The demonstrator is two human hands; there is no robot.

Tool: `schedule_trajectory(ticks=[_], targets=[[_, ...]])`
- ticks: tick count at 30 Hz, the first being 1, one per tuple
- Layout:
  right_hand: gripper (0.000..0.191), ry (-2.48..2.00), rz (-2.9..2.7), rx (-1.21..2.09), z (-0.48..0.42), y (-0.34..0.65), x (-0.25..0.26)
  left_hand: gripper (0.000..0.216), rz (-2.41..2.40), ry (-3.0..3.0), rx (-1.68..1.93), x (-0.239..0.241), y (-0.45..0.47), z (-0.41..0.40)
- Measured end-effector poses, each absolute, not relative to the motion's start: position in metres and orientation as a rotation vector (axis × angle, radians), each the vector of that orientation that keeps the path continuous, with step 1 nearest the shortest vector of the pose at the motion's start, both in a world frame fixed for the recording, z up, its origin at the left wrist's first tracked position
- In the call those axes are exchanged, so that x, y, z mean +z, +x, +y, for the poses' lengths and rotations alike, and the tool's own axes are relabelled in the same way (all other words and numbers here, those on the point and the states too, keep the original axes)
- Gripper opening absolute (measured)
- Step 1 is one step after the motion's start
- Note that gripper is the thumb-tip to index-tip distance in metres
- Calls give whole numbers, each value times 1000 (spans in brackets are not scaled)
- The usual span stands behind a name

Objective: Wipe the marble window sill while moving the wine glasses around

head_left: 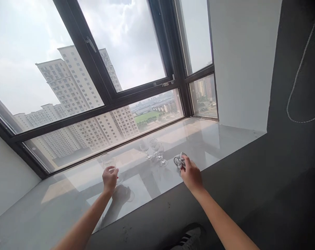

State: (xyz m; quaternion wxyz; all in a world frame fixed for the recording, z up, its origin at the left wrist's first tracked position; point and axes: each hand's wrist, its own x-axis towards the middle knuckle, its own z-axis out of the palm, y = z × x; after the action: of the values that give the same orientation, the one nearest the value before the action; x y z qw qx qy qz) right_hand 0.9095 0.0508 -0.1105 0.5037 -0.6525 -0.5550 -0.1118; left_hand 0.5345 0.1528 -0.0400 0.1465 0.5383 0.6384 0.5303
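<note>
Over the glossy windowsill [157, 182], my left hand [110, 178] is closed around a clear wine glass [108, 160]. Its bowl shows above my fingers, while part of the stem is hidden by them. On the right, my right hand [191, 173] grips a crumpled grey cloth [178, 161] near the sill's front edge. Between my hands, a small group of stemmed glasses stands upright on the sill, the nearest glass [161, 156] being closest to the cloth. Another glass [145, 149] stands at the group's left side. The cloth is apart from the glasses.
Behind the sill rises a large dark-framed window [109, 104] with metal handles. A white wall [243, 66] borders it on the right, where a beaded cord [294, 86] hangs. Below the sill's front edge, a striped shoe [190, 239] shows on the dark floor.
</note>
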Motion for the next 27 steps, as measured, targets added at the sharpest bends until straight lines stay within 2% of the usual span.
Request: schedule_trajectory(ticks=[5,9,16,22,27], targets=[[36,-1575,-1326,-286,52,909,-111,15,1417,2262,1212,-57,644,115],[35,-1573,-1332,-278,51,908,-110,13,1331,2363,1177,-71,700,102],[37,-1609,-1316,-244,51,906,-105,17,1404,2274,1258,-73,706,99],[38,-1514,-1305,-202,46,905,-106,20,1625,2730,834,-69,717,87],[41,-1325,-1145,67,30,899,-97,20,1804,2721,667,-59,723,78]])
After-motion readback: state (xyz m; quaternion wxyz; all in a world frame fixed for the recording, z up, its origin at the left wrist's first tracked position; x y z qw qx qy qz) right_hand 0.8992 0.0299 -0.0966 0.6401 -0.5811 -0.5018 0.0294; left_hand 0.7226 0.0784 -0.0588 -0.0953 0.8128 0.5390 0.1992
